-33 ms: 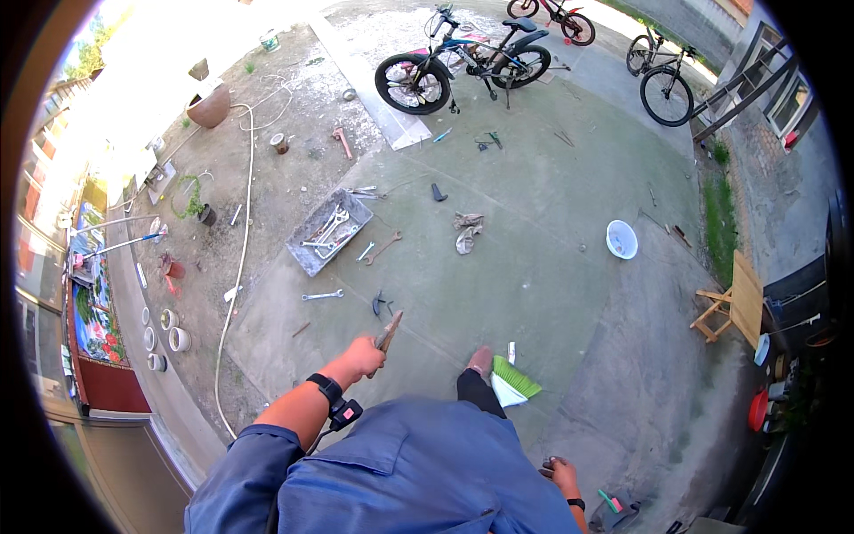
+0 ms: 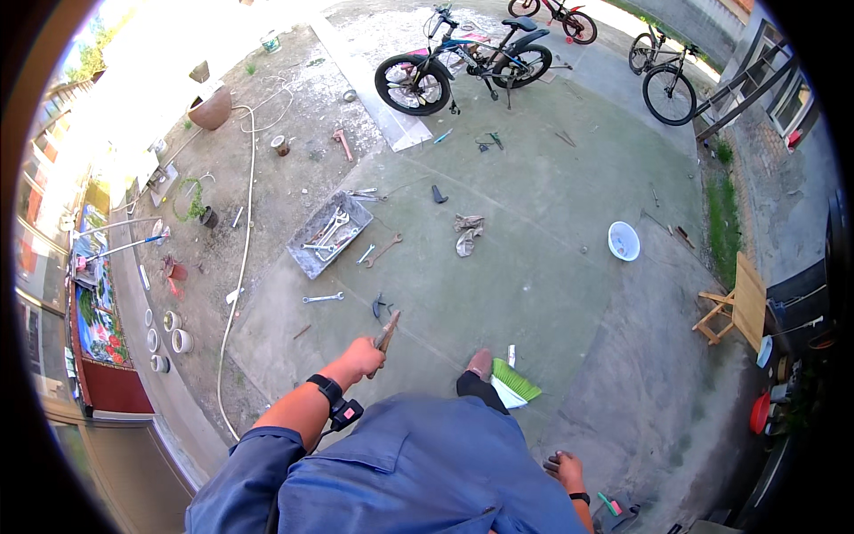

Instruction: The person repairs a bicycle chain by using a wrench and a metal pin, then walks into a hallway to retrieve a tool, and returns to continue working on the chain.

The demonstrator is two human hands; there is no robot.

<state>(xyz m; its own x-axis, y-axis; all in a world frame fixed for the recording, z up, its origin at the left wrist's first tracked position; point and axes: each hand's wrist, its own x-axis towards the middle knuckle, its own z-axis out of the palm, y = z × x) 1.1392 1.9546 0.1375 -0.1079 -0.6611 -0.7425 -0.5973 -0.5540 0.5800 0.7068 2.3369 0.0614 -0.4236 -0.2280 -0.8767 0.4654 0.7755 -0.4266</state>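
Observation:
My left hand point(image 2: 363, 356) is closed around a narrow rusty-brown hand tool point(image 2: 387, 331), its tip pointing away from me over the concrete. The tool's exact kind is hard to make out. Just beyond its tip lies a small dark curved piece point(image 2: 377, 305), and a combination wrench point(image 2: 323, 297) rests farther left. At the lower right, my right hand point(image 2: 564, 468) hangs beside my body, fingers loosely bent and apart, with nothing visible in it. A green-bristled broom head point(image 2: 516, 384) is by my shoe point(image 2: 480, 361).
A grey tray point(image 2: 307, 259) of wrenches stands ahead on the left, with an open-end wrench point(image 2: 384, 251) beside it. A crumpled cloth point(image 2: 468, 235), a white basin point(image 2: 624, 241) and a wooden folding stool point(image 2: 738, 298) stand or lie around. A bicycle point(image 2: 463, 67) is farther off; a hose point(image 2: 247, 231) runs along the left.
The view has shifted very slightly. My right hand has moved a little and its fingers look somewhat straighter; my left hand keeps its hold on the tool.

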